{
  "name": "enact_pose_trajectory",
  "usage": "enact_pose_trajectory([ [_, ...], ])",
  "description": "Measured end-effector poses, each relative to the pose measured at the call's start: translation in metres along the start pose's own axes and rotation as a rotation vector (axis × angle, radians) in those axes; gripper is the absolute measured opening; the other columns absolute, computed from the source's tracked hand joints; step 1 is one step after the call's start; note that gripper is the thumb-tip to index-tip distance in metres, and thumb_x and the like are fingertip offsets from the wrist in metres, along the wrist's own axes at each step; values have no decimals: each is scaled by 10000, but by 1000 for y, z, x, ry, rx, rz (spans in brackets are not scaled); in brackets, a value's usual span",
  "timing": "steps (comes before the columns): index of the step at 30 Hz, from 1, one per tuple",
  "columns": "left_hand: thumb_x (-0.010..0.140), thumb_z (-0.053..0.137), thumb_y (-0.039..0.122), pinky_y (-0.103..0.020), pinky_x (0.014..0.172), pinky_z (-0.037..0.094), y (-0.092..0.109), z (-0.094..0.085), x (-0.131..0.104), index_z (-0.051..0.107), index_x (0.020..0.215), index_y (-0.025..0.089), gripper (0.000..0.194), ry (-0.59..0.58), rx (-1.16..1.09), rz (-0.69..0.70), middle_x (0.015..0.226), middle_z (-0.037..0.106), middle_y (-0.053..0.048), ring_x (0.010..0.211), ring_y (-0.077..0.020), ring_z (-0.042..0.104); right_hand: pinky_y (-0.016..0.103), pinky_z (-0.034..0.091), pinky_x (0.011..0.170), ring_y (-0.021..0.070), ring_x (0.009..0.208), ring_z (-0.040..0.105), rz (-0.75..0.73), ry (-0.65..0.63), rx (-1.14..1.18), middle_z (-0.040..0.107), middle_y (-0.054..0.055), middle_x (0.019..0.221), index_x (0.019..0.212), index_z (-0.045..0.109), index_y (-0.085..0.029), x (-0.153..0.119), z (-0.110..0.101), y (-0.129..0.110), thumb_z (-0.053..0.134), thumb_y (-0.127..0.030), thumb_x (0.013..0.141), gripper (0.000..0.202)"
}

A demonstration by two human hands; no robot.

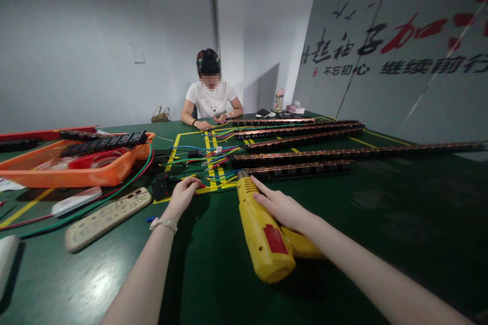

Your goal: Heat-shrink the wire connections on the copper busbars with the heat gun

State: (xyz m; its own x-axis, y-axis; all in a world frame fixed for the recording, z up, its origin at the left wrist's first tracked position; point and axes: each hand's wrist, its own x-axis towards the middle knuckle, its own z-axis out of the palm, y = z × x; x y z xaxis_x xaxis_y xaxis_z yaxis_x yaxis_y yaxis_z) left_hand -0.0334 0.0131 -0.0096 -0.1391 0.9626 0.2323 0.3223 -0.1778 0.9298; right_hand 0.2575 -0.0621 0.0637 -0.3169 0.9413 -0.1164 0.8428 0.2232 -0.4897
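My right hand (280,205) is wrapped against the side of a yellow heat gun (263,233). The gun lies on the green table, its metal nozzle pointing away from me toward the colored wires. My left hand (185,194) is closed in a pinch at the ends of thin wires (219,181), with a bit of red showing at its fingertips. Exactly which wire it holds is partly hidden by the fingers. Beyond the nozzle lie several long dark strips with copper-colored bars (305,155), colored leads coming from their left ends.
An orange basket (110,177) with black parts stands at the left. Near it are a beige power strip (109,218), a white device (76,201) and green and red cables. Across the table (213,233) sits a person (211,94), hands at the far wires.
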Motion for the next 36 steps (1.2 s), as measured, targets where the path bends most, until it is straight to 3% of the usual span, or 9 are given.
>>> enact_pose_trajectory([
  [9, 640, 555, 373, -253, 566, 436, -2, 0, 0, 634, 766, 140, 277, -4, 9, -2, 691, 611, -26, 569, -135, 536, 432, 374, 864, 311, 1032, 553, 5, 2, -17, 533, 117, 1236, 1436, 60, -338, 2, 1, 2, 114, -630, 880, 631],
  [15, 644, 564, 397, -241, 568, 432, -4, 0, 1, 633, 772, 142, 293, 3, -20, -1, 706, 614, -29, 592, -135, 536, 426, 378, 848, 296, 983, 570, -5, -4, -23, 580, 119, 1157, 1439, 55, -315, 1, 2, 0, 86, -633, 877, 646],
  [23, 615, 602, 450, -240, 562, 430, 6, -1, -2, 646, 791, 135, 363, 24, -38, -7, 688, 617, -30, 591, -134, 538, 409, 376, 837, 289, 965, 572, -104, -93, -64, 601, 123, 1100, 1443, 75, -279, -5, 12, -25, 91, -633, 877, 668],
  [36, 605, 610, 449, -262, 598, 455, 15, 0, -7, 641, 801, 122, 382, 37, -77, -5, 740, 640, -49, 621, -141, 557, 417, 363, 856, 320, 1085, 514, -215, -123, -66, 562, 152, 1185, 1446, 81, -260, 16, 33, -54, 94, -641, 875, 686],
])
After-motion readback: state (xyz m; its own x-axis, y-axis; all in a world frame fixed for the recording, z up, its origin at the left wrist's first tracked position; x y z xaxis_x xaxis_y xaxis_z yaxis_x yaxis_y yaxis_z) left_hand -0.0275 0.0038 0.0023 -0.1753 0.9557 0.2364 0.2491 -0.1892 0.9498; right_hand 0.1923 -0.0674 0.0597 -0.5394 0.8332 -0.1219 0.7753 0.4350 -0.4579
